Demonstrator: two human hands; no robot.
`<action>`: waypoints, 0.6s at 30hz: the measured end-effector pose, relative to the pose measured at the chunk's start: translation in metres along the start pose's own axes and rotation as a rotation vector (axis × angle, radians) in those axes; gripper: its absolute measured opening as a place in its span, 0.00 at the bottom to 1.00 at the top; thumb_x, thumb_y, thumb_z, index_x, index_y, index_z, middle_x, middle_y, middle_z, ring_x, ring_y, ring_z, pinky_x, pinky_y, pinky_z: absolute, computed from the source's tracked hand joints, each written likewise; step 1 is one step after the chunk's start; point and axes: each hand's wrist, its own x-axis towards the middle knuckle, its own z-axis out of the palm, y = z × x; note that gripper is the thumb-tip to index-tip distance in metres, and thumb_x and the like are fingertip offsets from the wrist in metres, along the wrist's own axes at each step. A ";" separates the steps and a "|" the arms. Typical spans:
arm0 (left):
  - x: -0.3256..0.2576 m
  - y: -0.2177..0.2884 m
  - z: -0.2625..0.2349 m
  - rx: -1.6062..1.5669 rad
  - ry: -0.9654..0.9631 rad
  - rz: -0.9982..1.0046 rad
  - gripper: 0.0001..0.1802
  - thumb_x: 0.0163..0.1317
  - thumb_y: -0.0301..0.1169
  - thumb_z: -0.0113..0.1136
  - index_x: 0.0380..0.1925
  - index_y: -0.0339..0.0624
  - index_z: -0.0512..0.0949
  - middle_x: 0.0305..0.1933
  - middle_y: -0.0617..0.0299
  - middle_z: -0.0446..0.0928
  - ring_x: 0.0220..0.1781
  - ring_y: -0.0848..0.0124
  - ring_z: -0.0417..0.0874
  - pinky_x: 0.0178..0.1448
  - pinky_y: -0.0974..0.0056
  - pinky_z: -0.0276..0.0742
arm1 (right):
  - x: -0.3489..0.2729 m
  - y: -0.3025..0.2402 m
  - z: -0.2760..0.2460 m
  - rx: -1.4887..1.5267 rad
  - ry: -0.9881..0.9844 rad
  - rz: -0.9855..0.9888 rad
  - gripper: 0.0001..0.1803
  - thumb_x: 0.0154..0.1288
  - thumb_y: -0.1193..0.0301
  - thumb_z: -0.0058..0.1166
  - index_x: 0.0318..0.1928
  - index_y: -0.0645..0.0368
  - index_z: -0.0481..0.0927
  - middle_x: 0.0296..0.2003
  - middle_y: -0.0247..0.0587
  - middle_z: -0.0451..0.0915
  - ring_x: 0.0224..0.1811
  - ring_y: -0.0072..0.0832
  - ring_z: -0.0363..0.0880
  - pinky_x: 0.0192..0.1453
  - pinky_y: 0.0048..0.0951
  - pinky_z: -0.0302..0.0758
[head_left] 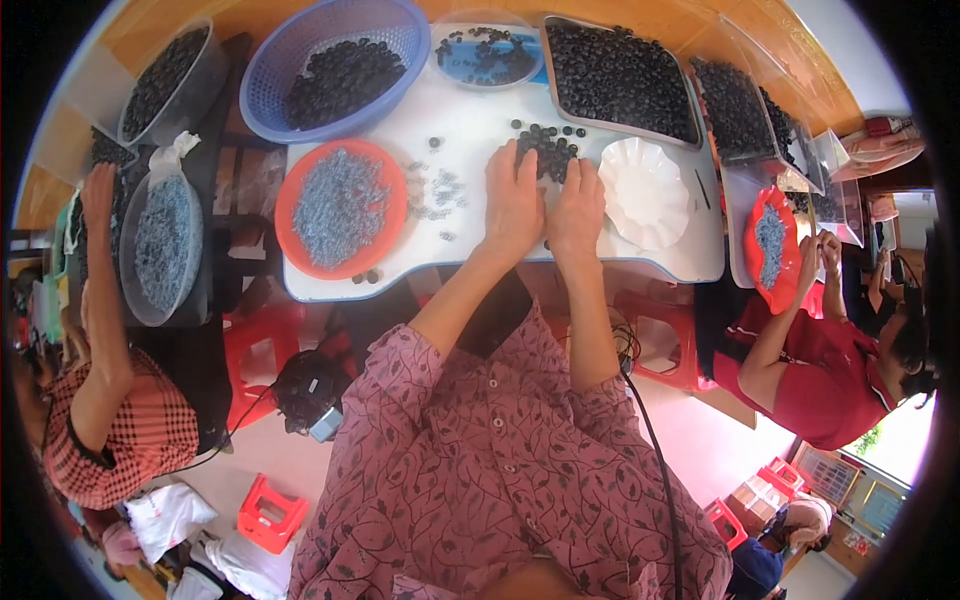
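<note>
On the white table, a loose pile of small black round parts (547, 152) lies in front of me. My left hand (514, 205) rests at the pile's left side, fingers stretched toward it. From the right, my right hand (577, 208) reaches to the pile's near edge with its fingers extended. The two hands are close together, and neither shows a thing held. What lies under the palms and fingertips is hidden. Close by on the right stands a white scalloped dish (645, 195). Small clear bluish pieces (437, 192) are scattered left of my left hand.
An orange-red plate (398, 205) holds many bluish pieces. Behind it stands a blue-purple basket (255, 105) of black parts. A clear bowl (485, 80) and a metal tray (553, 95) hold more. Co-workers sit left (120, 410) and right (815, 395). A black cable (655, 430) hangs near my right arm.
</note>
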 end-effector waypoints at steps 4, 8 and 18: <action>0.000 0.000 -0.002 0.002 -0.023 0.014 0.32 0.49 0.19 0.60 0.58 0.30 0.65 0.63 0.38 0.59 0.64 0.40 0.61 0.67 0.45 0.60 | 0.002 -0.002 0.004 -0.039 0.020 0.023 0.27 0.59 0.74 0.53 0.60 0.68 0.68 0.60 0.55 0.67 0.62 0.49 0.64 0.66 0.42 0.62; 0.000 0.000 -0.004 -0.038 -0.025 0.033 0.30 0.49 0.19 0.60 0.55 0.27 0.66 0.61 0.39 0.62 0.62 0.40 0.62 0.66 0.45 0.61 | -0.001 -0.005 -0.005 0.073 -0.021 0.031 0.23 0.58 0.76 0.52 0.56 0.68 0.73 0.58 0.50 0.70 0.60 0.47 0.67 0.62 0.43 0.65; -0.002 -0.002 -0.007 -0.049 -0.014 0.052 0.26 0.49 0.17 0.57 0.52 0.26 0.69 0.59 0.39 0.63 0.61 0.41 0.64 0.65 0.46 0.62 | -0.022 -0.008 -0.020 0.206 0.061 0.024 0.26 0.51 0.85 0.51 0.55 0.69 0.73 0.56 0.54 0.71 0.58 0.50 0.68 0.62 0.42 0.67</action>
